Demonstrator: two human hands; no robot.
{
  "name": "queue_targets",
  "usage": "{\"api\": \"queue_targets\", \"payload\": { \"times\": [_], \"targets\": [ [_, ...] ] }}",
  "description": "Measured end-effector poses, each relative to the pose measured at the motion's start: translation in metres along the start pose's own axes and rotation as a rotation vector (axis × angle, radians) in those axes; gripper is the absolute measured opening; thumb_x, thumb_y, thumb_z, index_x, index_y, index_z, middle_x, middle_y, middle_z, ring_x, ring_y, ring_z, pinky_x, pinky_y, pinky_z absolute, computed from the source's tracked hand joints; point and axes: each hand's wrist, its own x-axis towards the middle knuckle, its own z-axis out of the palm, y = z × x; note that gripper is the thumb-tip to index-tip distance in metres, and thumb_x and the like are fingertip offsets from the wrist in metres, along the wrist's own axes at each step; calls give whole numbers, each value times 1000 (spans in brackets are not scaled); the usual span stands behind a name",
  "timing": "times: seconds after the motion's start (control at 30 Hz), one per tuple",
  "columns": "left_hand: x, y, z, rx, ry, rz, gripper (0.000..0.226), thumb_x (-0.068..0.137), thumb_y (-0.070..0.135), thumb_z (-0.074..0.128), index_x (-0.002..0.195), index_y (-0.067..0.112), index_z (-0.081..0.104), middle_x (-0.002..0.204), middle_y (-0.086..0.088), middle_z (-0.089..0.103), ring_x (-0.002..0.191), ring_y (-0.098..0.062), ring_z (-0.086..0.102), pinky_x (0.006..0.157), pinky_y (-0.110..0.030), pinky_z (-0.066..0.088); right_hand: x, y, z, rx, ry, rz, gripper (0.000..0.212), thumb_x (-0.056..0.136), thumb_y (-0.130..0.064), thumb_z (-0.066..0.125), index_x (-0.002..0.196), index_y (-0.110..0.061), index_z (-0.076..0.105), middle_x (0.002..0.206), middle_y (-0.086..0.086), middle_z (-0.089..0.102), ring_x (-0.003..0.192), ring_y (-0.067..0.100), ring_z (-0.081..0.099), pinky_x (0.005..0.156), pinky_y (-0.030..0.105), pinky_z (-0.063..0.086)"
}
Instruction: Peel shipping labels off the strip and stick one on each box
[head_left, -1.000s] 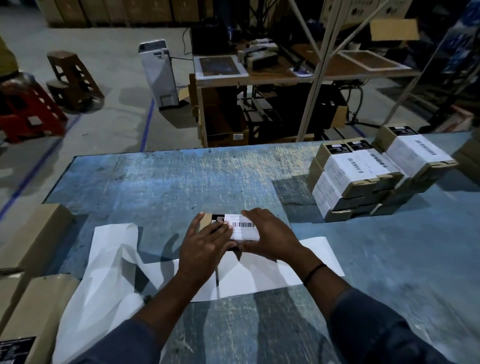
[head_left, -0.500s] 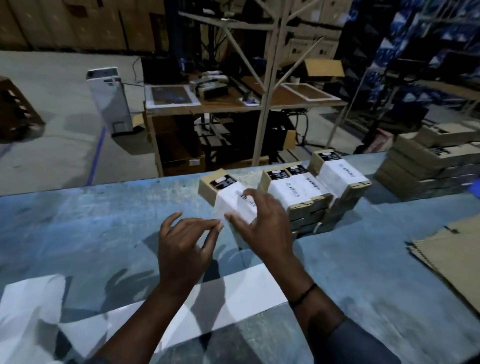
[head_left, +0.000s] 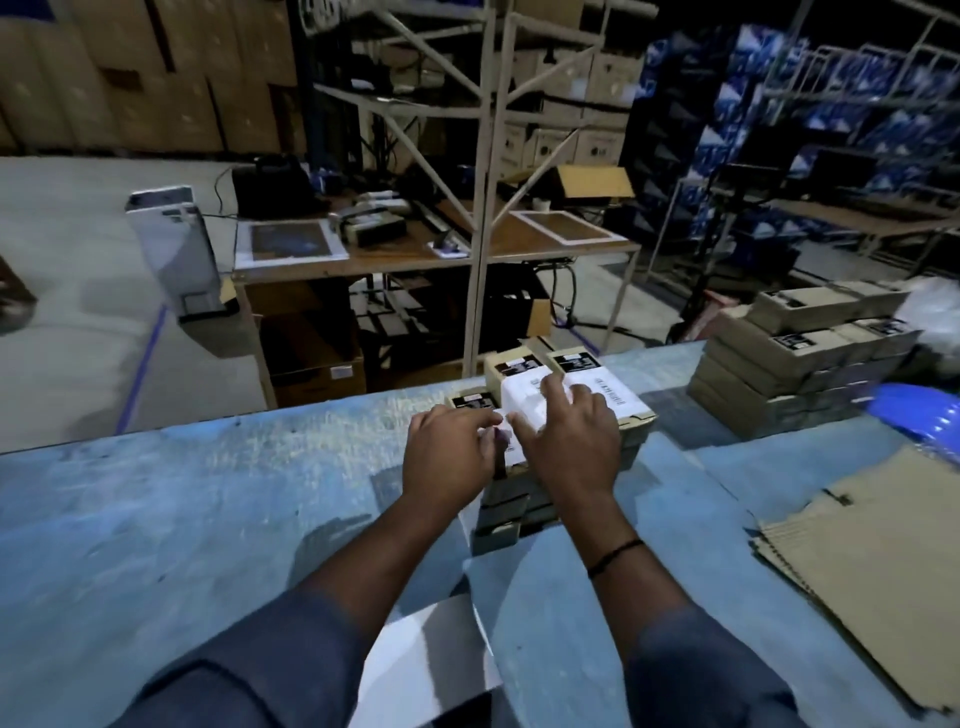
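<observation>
Along the near edge of the blue table (head_left: 182, 519) lies the white label strip (head_left: 426, 660), within easy reach, handy I'd guess for the next peel. Further in, the left hand (head_left: 447, 452) sits knuckles up, its fingers bent down onto the near-left box (head_left: 470, 402) on top of the labelled stack (head_left: 608, 389). With the blur I can't tell whether it pinches the box or only rests on it. That box already carries its white shipping label (head_left: 511, 452), so to my eye it is being squared up against its neighbours, not labelled. Just to the right, the right hand (head_left: 569, 441) lies palm down and spread, wrist low, forefinger reaching far across the white labels. It grasps nothing and is steadying the pile, by my reckoning. Well to the right stands a pile of plain brown boxes (head_left: 795, 353) with no white label showing on their tops, likely waiting their turn. Near right, a flattened cardboard sheet (head_left: 883, 561) lies on the table
</observation>
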Motion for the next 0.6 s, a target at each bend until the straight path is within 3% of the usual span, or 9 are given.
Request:
{"api": "queue_targets", "payload": {
  "times": [0.1, 0.23, 0.47, 0.6],
  "targets": [
    [13, 9, 10, 15, -57, -40, 32, 94, 27, 57, 120, 35, 73, 117, 13, 74, 116, -19, 57, 103, -38, 34, 2, 4, 6, -29, 16, -23, 52, 78, -53, 79, 109, -15, 63, 97, 16, 65, 87, 35, 59, 69, 40, 46],
    [18, 14, 18, 19, -101, -58, 31, 95, 28, 57, 119, 37, 73, 121, 15, 72, 119, -19, 54, 104, -39, 35, 6, 11, 9, -95, 52, -16, 50, 78, -54, 74, 107, -14, 65, 114, 13, 63, 102, 35, 51, 80, 43, 39],
    [14, 12, 17, -29, -150, -50, 22, 93, 28, 61, 108, 36, 76, 121, 17, 71, 119, -18, 55, 102, -41, 37, 5, 8, 8, -131, 11, 35, 54, 80, -57, 72, 109, -13, 62, 105, 12, 60, 99, 33, 49, 81, 44, 35],
    [-1, 3, -5, -69, -120, -57, 24, 95, 35, 63, 114, 34, 77, 119, 17, 73, 120, -13, 58, 105, -41, 39, -9, -5, 5, -78, -1, 44, 55, 85, -61, 65, 118, -17, 61, 125, 11, 57, 113, 34, 45, 86, 46, 34]
  ]
}}
